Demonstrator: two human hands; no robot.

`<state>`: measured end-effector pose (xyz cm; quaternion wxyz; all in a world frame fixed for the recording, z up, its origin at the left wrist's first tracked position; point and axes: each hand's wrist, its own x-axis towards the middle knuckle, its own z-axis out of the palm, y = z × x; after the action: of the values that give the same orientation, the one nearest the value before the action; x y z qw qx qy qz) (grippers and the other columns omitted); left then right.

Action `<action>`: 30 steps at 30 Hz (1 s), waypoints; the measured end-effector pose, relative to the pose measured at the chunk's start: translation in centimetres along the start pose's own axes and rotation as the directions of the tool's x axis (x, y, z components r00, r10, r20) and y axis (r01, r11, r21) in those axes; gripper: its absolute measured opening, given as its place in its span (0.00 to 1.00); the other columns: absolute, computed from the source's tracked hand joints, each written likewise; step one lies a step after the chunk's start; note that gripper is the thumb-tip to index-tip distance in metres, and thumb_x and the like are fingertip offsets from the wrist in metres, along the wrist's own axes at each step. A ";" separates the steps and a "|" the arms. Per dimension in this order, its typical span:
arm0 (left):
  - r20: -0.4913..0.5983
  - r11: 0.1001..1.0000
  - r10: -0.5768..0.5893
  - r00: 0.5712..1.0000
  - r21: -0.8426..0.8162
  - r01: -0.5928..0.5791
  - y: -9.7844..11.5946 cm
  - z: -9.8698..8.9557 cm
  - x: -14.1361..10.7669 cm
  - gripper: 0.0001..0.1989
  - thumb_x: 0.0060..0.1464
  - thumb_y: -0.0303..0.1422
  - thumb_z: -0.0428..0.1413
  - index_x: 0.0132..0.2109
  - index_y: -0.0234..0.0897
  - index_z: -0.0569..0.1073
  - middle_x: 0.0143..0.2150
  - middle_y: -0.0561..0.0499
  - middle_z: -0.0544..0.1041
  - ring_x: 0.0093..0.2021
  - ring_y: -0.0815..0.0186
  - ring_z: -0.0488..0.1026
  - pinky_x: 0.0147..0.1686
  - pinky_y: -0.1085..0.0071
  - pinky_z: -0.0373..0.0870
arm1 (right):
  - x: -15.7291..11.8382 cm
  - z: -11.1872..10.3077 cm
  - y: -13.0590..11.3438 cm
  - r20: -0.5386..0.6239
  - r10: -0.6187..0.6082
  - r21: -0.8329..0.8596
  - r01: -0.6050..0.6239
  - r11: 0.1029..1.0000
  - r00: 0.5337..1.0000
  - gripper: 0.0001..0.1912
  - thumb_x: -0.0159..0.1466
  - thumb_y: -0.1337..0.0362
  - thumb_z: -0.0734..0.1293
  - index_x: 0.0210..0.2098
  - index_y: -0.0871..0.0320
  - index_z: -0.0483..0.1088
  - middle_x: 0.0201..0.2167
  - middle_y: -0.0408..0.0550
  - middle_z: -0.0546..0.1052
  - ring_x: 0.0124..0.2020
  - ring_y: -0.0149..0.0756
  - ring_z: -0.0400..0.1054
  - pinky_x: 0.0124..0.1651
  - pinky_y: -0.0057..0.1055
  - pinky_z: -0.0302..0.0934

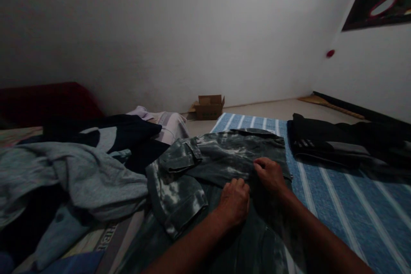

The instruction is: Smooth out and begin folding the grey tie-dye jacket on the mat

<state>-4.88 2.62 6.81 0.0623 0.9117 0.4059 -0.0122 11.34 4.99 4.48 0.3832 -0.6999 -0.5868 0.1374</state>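
A grey-green tie-dye garment with flap pockets (192, 167) lies spread in front of me, partly on a blue striped mat (346, 205). My left hand (234, 201) is curled on the cloth near its middle, fingers pinching a fold. Just to the right, my right hand (271, 174) grips the same fold at the garment's edge. Both forearms reach in from the bottom of the view.
A heap of grey, navy and light clothes (80, 171) lies at left, with a dark red cushion (45, 102) behind. Folded black clothes (334, 143) sit on the mat at right. A small cardboard box (208, 107) stands by the far wall.
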 end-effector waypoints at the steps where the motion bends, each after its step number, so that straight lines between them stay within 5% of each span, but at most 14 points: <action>1: 0.000 1.000 -0.024 1.000 -0.003 0.024 0.3 -0.1 0.1 0.10 0.59 0.29 0.48 0.43 0.36 0.72 0.46 0.46 0.72 0.47 0.57 0.68 0.45 0.61 0.69 | 1.4 -0.4 -0.1 -0.001 -0.022 -0.074 0.022 0.997 1.000 0.12 0.62 0.67 0.60 0.33 0.57 0.76 0.37 0.47 0.78 0.39 0.36 0.71 0.42 0.27 0.59; 6: -0.024 0.991 -0.121 0.992 -0.055 0.119 1.9 -0.2 0.9 0.13 0.62 0.32 0.46 0.43 0.32 0.74 0.47 0.43 0.72 0.50 0.55 0.67 0.48 0.58 0.69 | 7.9 -1.3 -1.2 0.133 -0.031 -0.482 0.091 0.872 0.991 0.17 0.65 0.68 0.56 0.44 0.55 0.75 0.46 0.50 0.75 0.46 0.39 0.68 0.42 0.29 0.59; 11: -0.079 0.986 -0.161 0.984 -0.063 0.156 2.3 0.7 1.0 0.14 0.63 0.38 0.48 0.46 0.33 0.72 0.45 0.44 0.73 0.48 0.55 0.68 0.47 0.58 0.69 | 11.5 -0.5 -1.1 0.245 -0.003 -0.581 0.149 0.800 0.970 0.18 0.64 0.69 0.57 0.49 0.55 0.73 0.49 0.53 0.73 0.51 0.43 0.64 0.48 0.33 0.58; 19: -0.079 0.997 -0.065 0.995 0.039 0.068 2.8 1.5 1.1 0.13 0.63 0.33 0.45 0.46 0.31 0.71 0.43 0.42 0.72 0.44 0.55 0.67 0.39 0.57 0.70 | 13.2 0.6 -0.3 0.333 0.068 -0.587 0.150 0.795 0.941 0.13 0.61 0.66 0.61 0.39 0.58 0.77 0.46 0.57 0.76 0.49 0.48 0.68 0.45 0.36 0.60; 30: -0.061 0.996 -0.034 0.998 0.081 0.039 2.8 2.4 1.4 0.11 0.63 0.31 0.46 0.45 0.31 0.71 0.42 0.42 0.71 0.43 0.55 0.67 0.35 0.61 0.68 | 13.2 1.5 0.7 0.243 0.099 -0.567 0.058 0.822 0.965 0.17 0.63 0.68 0.57 0.43 0.58 0.76 0.43 0.54 0.78 0.45 0.41 0.72 0.40 0.30 0.61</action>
<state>-1.81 1.47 4.66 0.0123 0.9060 0.4232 -0.0026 14.49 17.74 6.44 0.0743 -0.7642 -0.6387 0.0513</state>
